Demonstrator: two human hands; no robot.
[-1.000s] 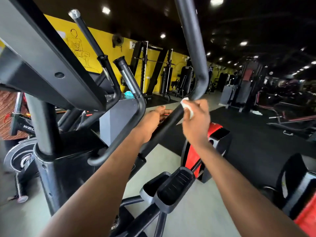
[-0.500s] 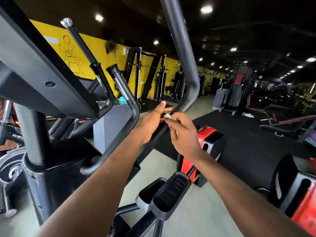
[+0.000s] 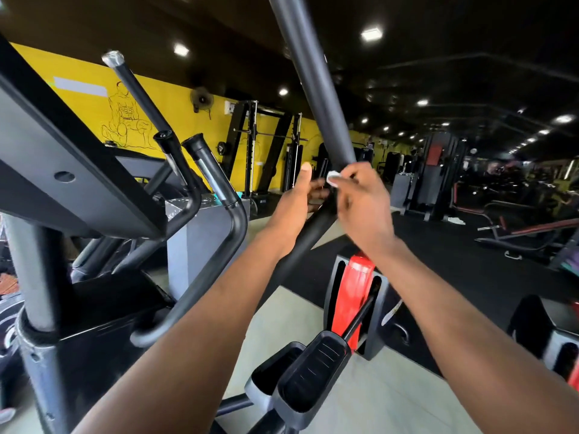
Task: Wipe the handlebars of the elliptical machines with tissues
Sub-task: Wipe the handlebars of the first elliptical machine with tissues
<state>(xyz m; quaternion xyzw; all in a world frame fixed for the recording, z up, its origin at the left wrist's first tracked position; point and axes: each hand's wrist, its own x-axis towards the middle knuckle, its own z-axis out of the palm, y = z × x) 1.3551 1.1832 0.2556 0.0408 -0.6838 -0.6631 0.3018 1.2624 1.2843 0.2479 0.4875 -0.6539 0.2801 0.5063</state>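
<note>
Head view: both bare arms reach forward to the bend of a dark handlebar (image 3: pixel 316 98) that runs from the top of the frame down and back toward the lower left. The right hand (image 3: pixel 363 208) is at the right side of the bar, its fingers (image 3: pixel 340 183) curled and pinching a small white tissue (image 3: pixel 332 177) against or just beside the bar at the bend; the exact contact is blurred. The left hand (image 3: pixel 296 203) is at the bar's left side, thumb raised and straight, its other fingers curled behind the bar; whether they actually grip it cannot be told.

To the left stand more upright handlebars (image 3: pixel 213 177) and the grey frame (image 3: pixel 72 158) of the elliptical, with two black pedals (image 3: pixel 310 380) low in the middle. A red and black housing (image 3: pixel 355 296) sits on the floor (image 3: pixel 360 399) behind the pedals. Farther back are a yellow wall (image 3: pixel 175 101) with a line drawing, a black rack (image 3: pixel 266 145), benches (image 3: pixel 526 233) on dark matting at right, and ceiling lights (image 3: pixel 371 34).
</note>
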